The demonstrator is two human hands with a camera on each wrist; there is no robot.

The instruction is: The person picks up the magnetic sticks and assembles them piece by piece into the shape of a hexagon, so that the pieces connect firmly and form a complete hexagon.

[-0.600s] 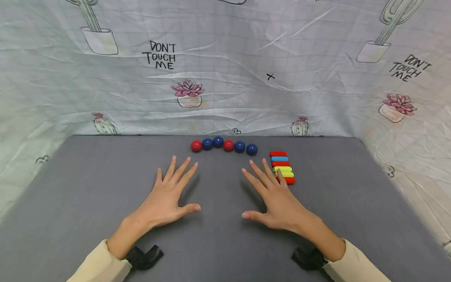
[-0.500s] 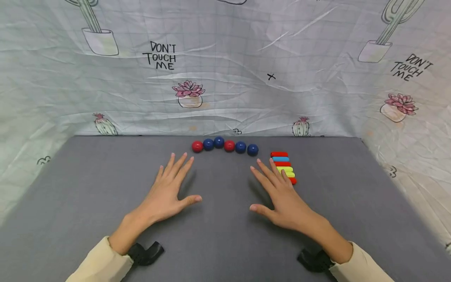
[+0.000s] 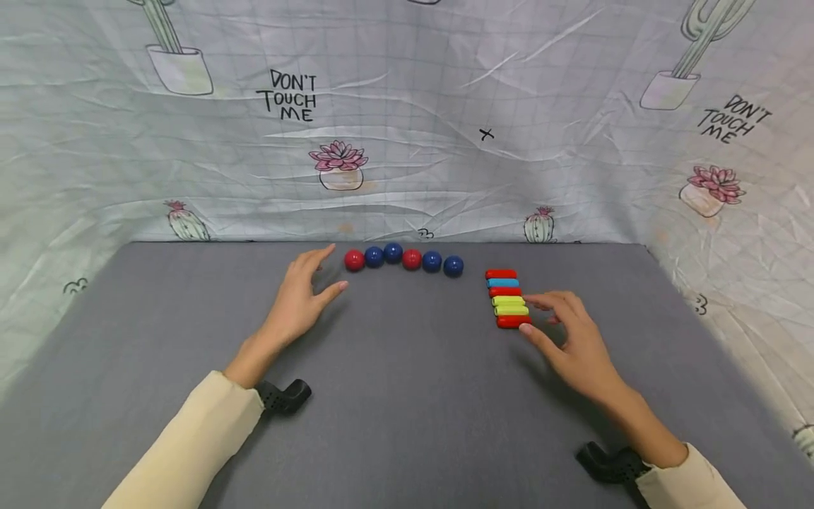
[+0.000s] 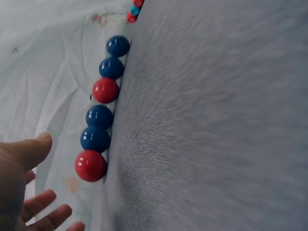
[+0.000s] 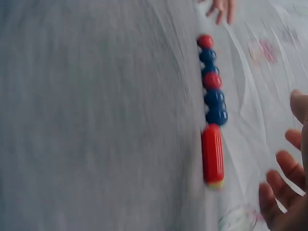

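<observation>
Reaching across the grey table (image 3: 159, 318), the left hand (image 3: 299, 300) hovers with its fingers loosely spread and grasps nothing; its fingertips are just beside the red ball (image 3: 353, 260) at the left end of a row of balls. That row curves along the far edge of the table: red, blue (image 3: 374, 256), blue (image 3: 393, 252), red (image 3: 411, 259), blue (image 3: 432, 261), blue (image 3: 453, 266), each touching or nearly touching the next. The left wrist view shows the same six balls in a line, with the thumb near the end red ball (image 4: 90, 165) but apart from it.

The right hand (image 3: 575, 343) is relaxed and holds nothing, its fingers bent over the right side of a stack of short bars (image 3: 506, 297) lying side by side: red, blue, red, yellow-green, yellow-green, red. Its thumb tip is just beside the nearest red bar (image 3: 512, 322); whether it touches cannot be told. No container shows anywhere; the balls and bars lie straight on the table. A printed cloth (image 3: 407, 120) with cacti forms the backdrop.
</observation>
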